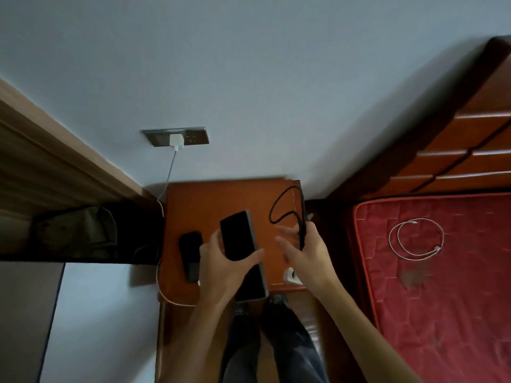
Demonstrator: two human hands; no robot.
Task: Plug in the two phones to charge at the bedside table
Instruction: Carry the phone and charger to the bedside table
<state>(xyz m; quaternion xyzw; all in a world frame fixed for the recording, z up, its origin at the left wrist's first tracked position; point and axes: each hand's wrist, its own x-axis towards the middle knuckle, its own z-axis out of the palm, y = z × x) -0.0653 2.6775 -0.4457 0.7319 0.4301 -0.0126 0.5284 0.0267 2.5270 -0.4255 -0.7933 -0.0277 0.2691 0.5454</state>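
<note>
My left hand [221,261] grips a large dark phone [243,250], held screen up above the wooden bedside table [210,200]. My right hand [304,244] pinches the end of a black cable [279,205], which loops over the table's back right corner. A smaller black phone [190,254] lies on the table's left side. A white cable [161,208] runs from a white charger [176,141] in the wall socket down beside the table to that phone's near end. A white adapter [291,276] sits at the table's front right edge.
A red mattress [442,299] lies to the right with a coiled white cable [416,239] on it. The wooden headboard [456,150] rises behind it. A dark shelf with a bag [77,230] is to the left. My legs stand below the table.
</note>
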